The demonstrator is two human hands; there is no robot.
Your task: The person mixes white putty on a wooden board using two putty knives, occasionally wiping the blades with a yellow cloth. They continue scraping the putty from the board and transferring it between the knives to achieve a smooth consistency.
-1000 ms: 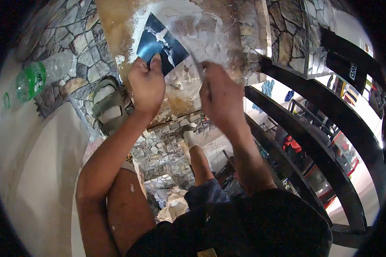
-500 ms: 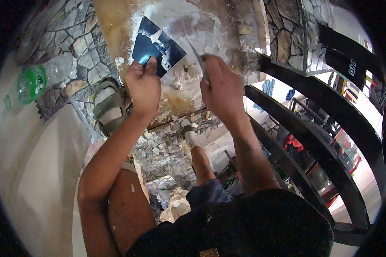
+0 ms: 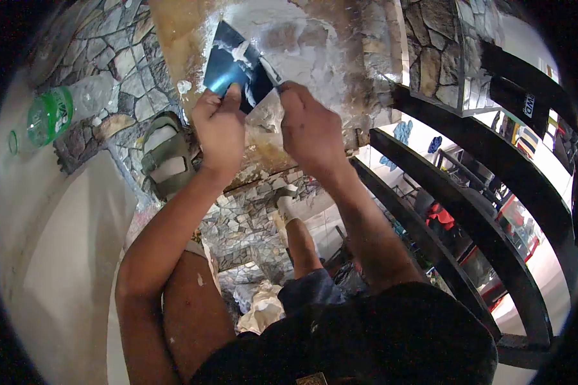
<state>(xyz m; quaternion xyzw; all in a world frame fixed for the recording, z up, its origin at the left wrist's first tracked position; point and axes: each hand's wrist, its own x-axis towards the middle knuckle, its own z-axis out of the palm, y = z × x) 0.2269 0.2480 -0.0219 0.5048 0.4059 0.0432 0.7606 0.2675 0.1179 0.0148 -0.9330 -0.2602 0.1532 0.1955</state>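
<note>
My left hand [image 3: 221, 131] pinches the near edge of a dark, shiny flat plate [image 3: 219, 59], thumb on top. White putty [image 3: 241, 54] is smeared across the plate's face. In my right hand [image 3: 311, 128] is a putty knife, its thin blade [image 3: 270, 69] lying against the plate's right edge with white paste on it. The fingers cover the knife's handle. Below both tools is a brown step [image 3: 263, 154], partly coated with white, uneven paste.
A clear plastic bottle with a green label [image 3: 50, 117] lies on the stone-patterned surface at left. My sandalled foot [image 3: 167, 157] is just left of the step. Black curved rails [image 3: 488, 212] run along the right, with cluttered items below them.
My right hand has moved left, bringing the knife blade from just beside the plate onto its right edge. The left hand and plate have barely shifted.
</note>
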